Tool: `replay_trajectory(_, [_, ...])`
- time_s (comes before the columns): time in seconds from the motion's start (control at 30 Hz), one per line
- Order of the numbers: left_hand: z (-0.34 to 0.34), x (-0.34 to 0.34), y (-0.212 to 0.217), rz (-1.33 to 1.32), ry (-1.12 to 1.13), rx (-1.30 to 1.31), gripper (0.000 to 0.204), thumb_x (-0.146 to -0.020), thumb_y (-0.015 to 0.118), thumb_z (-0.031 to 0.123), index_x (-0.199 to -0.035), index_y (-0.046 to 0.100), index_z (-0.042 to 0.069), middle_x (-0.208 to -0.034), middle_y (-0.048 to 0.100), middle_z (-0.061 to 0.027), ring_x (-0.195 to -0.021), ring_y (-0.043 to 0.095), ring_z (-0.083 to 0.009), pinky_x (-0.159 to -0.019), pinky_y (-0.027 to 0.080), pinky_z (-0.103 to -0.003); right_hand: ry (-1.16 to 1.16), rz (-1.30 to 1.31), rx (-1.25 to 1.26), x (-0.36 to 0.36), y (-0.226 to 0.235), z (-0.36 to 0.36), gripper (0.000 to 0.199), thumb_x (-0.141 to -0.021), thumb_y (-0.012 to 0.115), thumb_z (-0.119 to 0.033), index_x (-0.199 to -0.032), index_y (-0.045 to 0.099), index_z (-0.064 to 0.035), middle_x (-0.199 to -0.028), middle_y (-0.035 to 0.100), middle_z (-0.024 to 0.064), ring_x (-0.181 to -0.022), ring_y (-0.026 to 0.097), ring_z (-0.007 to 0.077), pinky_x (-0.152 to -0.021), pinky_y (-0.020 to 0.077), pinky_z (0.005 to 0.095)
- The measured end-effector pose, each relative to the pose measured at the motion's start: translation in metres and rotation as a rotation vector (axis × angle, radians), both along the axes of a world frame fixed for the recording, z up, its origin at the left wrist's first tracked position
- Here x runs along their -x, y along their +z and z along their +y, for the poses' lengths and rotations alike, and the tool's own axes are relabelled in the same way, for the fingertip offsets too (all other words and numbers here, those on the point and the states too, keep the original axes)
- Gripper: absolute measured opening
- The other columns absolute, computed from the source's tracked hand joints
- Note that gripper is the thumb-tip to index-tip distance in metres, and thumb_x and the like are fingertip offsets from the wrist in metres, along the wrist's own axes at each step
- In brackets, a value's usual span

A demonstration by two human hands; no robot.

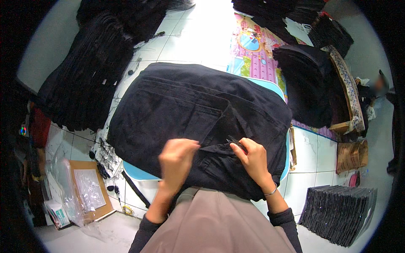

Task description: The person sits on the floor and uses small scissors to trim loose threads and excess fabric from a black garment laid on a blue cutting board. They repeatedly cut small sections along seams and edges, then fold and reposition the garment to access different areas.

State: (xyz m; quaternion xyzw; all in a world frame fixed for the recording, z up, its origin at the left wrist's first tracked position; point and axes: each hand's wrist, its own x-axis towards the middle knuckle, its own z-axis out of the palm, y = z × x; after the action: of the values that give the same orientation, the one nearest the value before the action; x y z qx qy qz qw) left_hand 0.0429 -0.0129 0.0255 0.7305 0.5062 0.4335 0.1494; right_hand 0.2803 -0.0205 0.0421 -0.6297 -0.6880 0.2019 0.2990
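1. Clock taken from ctr of the black garment, 12 = away from wearer. Nearest, 6 o'clock: brown cloth over lap point(211, 223), meeting garment's near edge; no gap seen there.
2. L hand point(179, 162), 7 o'clock: fingers curled together by a raised fold; motion blur, cannot tell if clamped on cloth.
3. R hand point(253, 158), 4 o'clock: thumb & forefinger together, clamped on small dark pointed item point(230, 139); type unclear, mostly hidden by fingers. Wristband point(271, 190) on same arm.
4. Black garment point(181, 97): spread beneath both hands on pale blue board point(137, 172). Long axis approx. 10 to 4; seams follow it. Cannot tell which end is top. Overhangs board at 9; board rim shows at 1, 4 & 7–8. Black on black: layers hard to separate; near parts hidden by hands.
5. Black strap point(136, 189), 7 o'clock, off board; upper end hidden.
6. Room: bare tile point(310, 152) at 3–4, betw. board and black stack point(337, 215); more tile at 12, partly washed out by glare.
7. Far: cloth piles at 10 point(84, 76) & 2 point(306, 84), former cut off at top; patterned mat point(257, 63) at 1, partly covered.
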Motion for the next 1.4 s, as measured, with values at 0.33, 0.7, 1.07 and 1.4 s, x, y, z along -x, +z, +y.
replay_trajectory(0.33, [-0.003, -0.054, -0.024, -0.012, -0.226, 0.071, 0.008, -0.079, 0.07, 0.005, -0.086, 0.068, 0.002, -0.083, 0.064, -0.009, -0.079, 0.063, -0.0256, -0.07, 0.051, -0.035, 0.096, -0.08, -0.041, -0.01, 0.001, -0.012, 0.036, -0.083, 0.071, -0.037, -0.073, 0.059, -0.0052, -0.075, 0.059, 0.0072, -0.058, 0.06, 0.0265, -0.053, 0.0467, 0.0362])
replay_trajectory(0.7, [0.003, -0.047, -0.02, -0.307, -0.22, 0.32, 0.008, -0.083, 0.069, 0.004, -0.088, 0.066, -0.001, -0.088, 0.064, -0.0112, -0.077, 0.064, -0.0234, -0.068, 0.051, -0.032, 0.179, -0.443, -0.216, -0.007, -0.008, -0.009, 0.033, -0.079, 0.073, -0.037, -0.07, 0.059, -0.0089, -0.081, 0.059, 0.0021, -0.056, 0.06, 0.0223, -0.053, 0.0486, 0.034])
replay_trajectory(1.07, [0.001, -0.056, -0.022, -0.112, -0.252, 0.211, 0.008, -0.078, 0.072, 0.007, -0.084, 0.069, 0.002, -0.085, 0.063, -0.0084, -0.076, 0.063, -0.0217, -0.067, 0.051, -0.031, 0.129, -0.157, -0.029, -0.016, 0.001, -0.014, 0.033, -0.08, 0.075, -0.035, -0.079, 0.064, -0.0029, -0.089, 0.067, 0.0032, -0.061, 0.065, 0.0205, -0.057, 0.0506, 0.0312])
replay_trajectory(1.4, [0.004, -0.053, -0.027, -0.191, -0.309, 0.275, 0.007, -0.084, 0.068, 0.004, -0.088, 0.064, 0.0, -0.085, 0.059, -0.0068, -0.069, 0.057, -0.0154, -0.059, 0.045, -0.027, 0.193, -0.472, -0.219, -0.008, -0.011, -0.008, 0.036, -0.079, 0.072, -0.041, -0.069, 0.056, -0.0104, -0.08, 0.057, 0.0014, -0.055, 0.061, 0.0216, -0.051, 0.0484, 0.0338])
